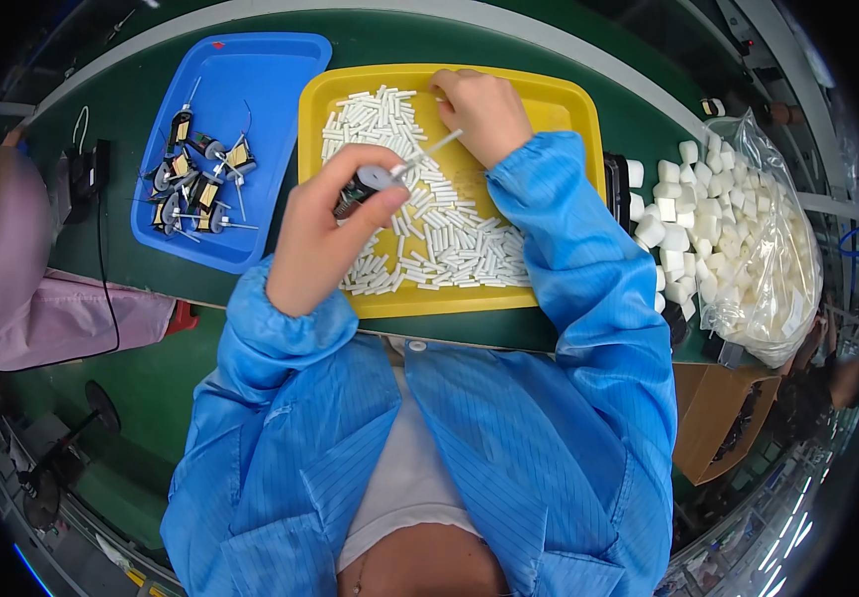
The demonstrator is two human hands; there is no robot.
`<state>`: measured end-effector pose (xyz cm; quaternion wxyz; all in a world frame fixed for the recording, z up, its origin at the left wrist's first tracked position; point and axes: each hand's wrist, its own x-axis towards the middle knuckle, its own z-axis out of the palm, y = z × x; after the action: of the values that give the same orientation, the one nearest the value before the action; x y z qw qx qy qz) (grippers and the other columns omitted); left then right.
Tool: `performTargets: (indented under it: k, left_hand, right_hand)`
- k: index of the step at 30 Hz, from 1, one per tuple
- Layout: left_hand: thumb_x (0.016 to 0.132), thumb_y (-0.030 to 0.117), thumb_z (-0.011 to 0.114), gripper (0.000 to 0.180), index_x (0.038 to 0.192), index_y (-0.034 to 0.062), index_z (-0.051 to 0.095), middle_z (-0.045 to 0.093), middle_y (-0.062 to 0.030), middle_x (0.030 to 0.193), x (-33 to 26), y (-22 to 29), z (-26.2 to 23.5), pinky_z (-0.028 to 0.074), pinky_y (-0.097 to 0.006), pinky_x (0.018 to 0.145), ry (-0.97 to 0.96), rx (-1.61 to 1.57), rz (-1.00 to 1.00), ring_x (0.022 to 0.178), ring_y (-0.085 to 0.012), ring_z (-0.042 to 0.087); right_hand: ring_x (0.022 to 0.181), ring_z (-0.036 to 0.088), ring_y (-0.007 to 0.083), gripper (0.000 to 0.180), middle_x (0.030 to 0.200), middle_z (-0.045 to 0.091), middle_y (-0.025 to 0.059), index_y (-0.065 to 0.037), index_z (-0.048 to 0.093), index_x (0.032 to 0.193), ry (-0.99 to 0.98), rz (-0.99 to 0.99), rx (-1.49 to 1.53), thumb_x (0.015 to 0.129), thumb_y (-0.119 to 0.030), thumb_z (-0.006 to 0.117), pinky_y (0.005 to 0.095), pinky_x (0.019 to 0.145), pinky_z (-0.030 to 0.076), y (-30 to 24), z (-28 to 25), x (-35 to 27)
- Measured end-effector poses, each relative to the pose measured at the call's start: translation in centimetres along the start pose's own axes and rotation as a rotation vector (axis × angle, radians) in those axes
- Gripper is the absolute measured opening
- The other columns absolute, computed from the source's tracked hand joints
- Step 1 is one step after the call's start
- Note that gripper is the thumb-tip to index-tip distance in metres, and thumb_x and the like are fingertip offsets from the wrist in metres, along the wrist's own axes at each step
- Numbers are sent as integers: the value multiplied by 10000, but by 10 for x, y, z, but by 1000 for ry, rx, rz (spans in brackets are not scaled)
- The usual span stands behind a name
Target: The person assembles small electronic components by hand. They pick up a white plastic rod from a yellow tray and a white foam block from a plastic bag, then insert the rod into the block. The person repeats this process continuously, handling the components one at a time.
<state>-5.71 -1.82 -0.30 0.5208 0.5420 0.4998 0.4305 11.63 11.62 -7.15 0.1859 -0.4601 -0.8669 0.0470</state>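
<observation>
My left hand (322, 221) is closed round a small electrical part with a grey disc face (375, 178) and a dark body. A thin pale lead (437, 146) sticks out of it toward the upper right. Under that hand lies a yellow tray (564, 104) with a heap of short white tubes (449, 244). At the tray's far side, my right hand (484, 111) has its fingers curled and pinched together. Whatever sits between those fingertips is hidden. Similar parts with dark bodies, yellow tape and thin leads (208, 194) lie in a blue tray (255, 75) on the left.
On the right, white foam-like blocks (693, 214) spill from a clear plastic bag (787, 289). A cardboard box (718, 418) stands below the table edge. A black adapter with a cable (86, 169) lies far left, near another person's pink sleeve (81, 313).
</observation>
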Motion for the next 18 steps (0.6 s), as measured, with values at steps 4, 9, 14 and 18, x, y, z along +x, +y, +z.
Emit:
performTargets:
  k: [4, 9, 14, 18]
  left_hand:
    - [822, 39, 573, 207, 1025, 14, 541, 623, -75, 898, -9, 12, 6, 439, -227, 702, -5, 167, 197, 801, -117, 570]
    - [727, 6, 652, 252, 971, 15, 587, 604, -119, 854, -3, 24, 21, 462, -284, 668, -14, 147, 261, 753, -235, 598]
    - [715, 7, 656, 262, 968, 9, 589, 606, -127, 859, 5, 29, 33, 463, -294, 679, -87, 172, 262, 770, -253, 598]
    - [711, 13, 660, 265, 966, 8, 589, 608, -132, 862, 10, 30, 39, 464, -298, 682, -118, 219, 285, 772, -263, 599]
  right_hand:
    - [726, 640, 173, 197, 781, 629, 84, 8, 635, 973, 91, 311, 1021, 780, -23, 604, 257, 629, 508, -26, -82, -31]
    - [783, 645, 176, 154, 911, 619, 126, 40, 629, 944, 248, 333, 1313, 792, 27, 612, 229, 656, 514, -47, -137, -83]
    - [778, 641, 174, 165, 911, 616, 120, 40, 631, 937, 268, 374, 1233, 773, 57, 620, 223, 637, 516, -39, -143, -91]
    - [764, 635, 160, 161, 904, 614, 110, 36, 634, 930, 213, 410, 1230, 771, 57, 620, 216, 629, 514, -29, -144, -95]
